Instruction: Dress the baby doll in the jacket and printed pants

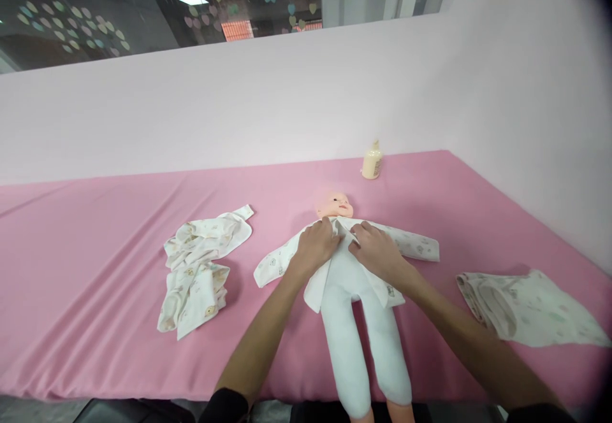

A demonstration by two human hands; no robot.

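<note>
A baby doll [333,204] lies face up on the pink table cover [95,238], its white cloth legs [363,346] pointing toward me. It wears an open white printed shirt [411,243] with sleeves spread left and right. My left hand [314,244] grips the shirt's left front edge at the doll's chest. My right hand [377,249] pinches the right front edge beside it. The two hands nearly meet just below the doll's chin.
A crumpled white printed garment [201,270] lies to the left of the doll. Another printed cloth [526,305] lies at the right near the front edge. A small cream bottle [371,160] stands at the back by the pink wall.
</note>
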